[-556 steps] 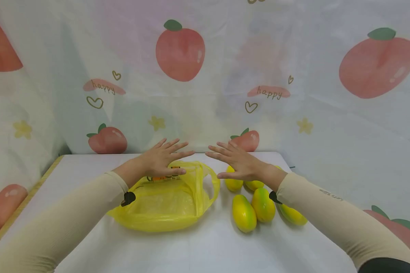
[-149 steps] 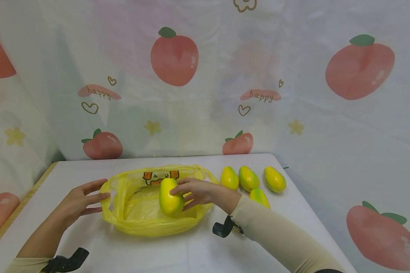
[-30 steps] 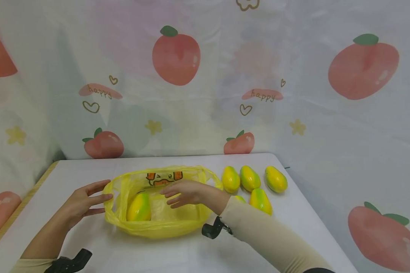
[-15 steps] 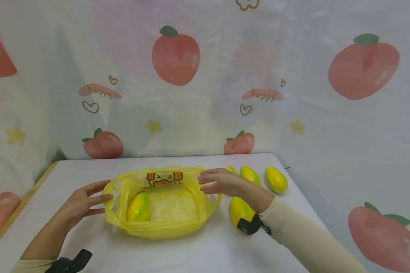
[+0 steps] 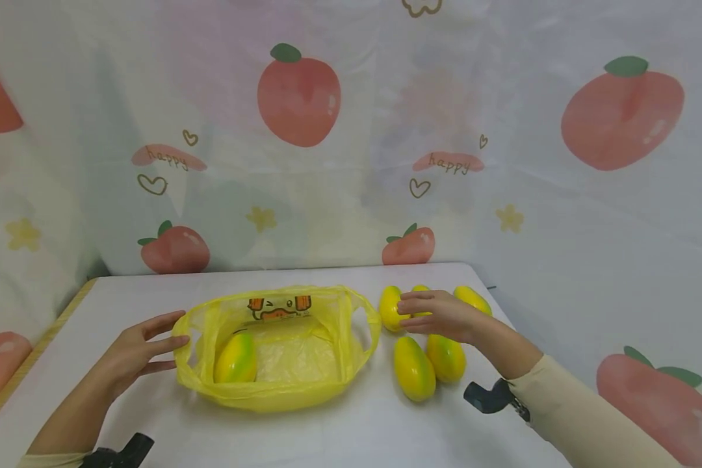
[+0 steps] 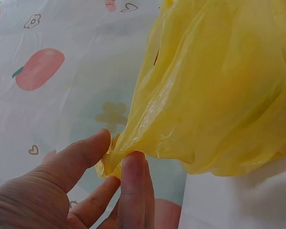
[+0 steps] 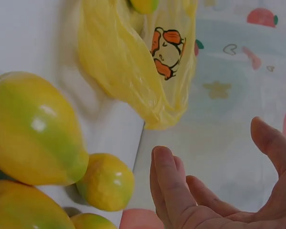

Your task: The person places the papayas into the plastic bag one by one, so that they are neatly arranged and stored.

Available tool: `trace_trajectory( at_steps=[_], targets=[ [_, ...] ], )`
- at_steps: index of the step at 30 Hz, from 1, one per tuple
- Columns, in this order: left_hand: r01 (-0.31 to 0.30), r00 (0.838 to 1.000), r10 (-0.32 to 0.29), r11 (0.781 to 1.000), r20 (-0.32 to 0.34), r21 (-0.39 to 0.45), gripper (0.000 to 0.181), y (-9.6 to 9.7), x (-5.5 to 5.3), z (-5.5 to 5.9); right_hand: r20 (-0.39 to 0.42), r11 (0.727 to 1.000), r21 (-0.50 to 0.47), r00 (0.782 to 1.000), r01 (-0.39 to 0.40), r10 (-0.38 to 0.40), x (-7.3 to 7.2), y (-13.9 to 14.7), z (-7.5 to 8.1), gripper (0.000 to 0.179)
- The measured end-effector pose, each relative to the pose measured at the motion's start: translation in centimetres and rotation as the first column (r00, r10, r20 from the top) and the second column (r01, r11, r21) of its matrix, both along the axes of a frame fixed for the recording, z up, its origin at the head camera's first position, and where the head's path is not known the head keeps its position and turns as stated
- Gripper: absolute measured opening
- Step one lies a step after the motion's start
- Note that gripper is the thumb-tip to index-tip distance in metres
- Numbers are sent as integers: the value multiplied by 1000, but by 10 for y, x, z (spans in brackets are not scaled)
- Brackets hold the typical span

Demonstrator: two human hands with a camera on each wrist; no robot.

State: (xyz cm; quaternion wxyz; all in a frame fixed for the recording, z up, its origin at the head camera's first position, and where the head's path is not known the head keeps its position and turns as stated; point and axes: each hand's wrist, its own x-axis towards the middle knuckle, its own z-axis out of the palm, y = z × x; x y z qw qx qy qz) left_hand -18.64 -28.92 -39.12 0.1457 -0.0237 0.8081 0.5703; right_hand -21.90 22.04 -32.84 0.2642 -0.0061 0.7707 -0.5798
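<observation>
My left hand [image 5: 130,356] pinches the left handle of a yellow plastic bag [image 5: 276,395]; in the left wrist view, thumb and fingers meet on its gathered film [image 6: 138,136]. The bag lies with its mouth spread wide, and one yellow-green mango [image 5: 236,359] rests inside at the left. My right hand [image 5: 444,316] holds nothing and hovers over the mangoes right of the bag, fingers extended and thumb apart in the right wrist view. Just in front of it lie a mango [image 5: 414,369] and another mango [image 5: 446,361]. It partly covers the ones behind.
Toward the back of the white table [image 5: 351,439] sit a mango [image 5: 389,308] and a mango [image 5: 472,299] at the right edge. A white curtain [image 5: 363,130] printed with peaches rises behind the table. The bag's right handle [image 5: 374,328] loops toward the mangoes.
A mango carried by my right hand five seconds ago now rests in the bag. That hand has since withdrawn rightward, out over the other mangoes. My left hand stays at the bag's handle.
</observation>
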Motion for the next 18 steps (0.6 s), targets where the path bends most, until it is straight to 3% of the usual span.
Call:
trace_trajectory(
  at_steps=[7, 18],
  targets=[
    [-2, 1000, 2, 999, -2, -41, 84, 0, 0, 2, -11, 1000, 23, 1000, 16, -16, 6, 27, 3, 66],
    [-4, 1000, 4, 1000, 1, -6, 83, -1, -1, -1, -13, 990, 131, 999, 54, -53, 16, 63, 2, 72]
  ],
)
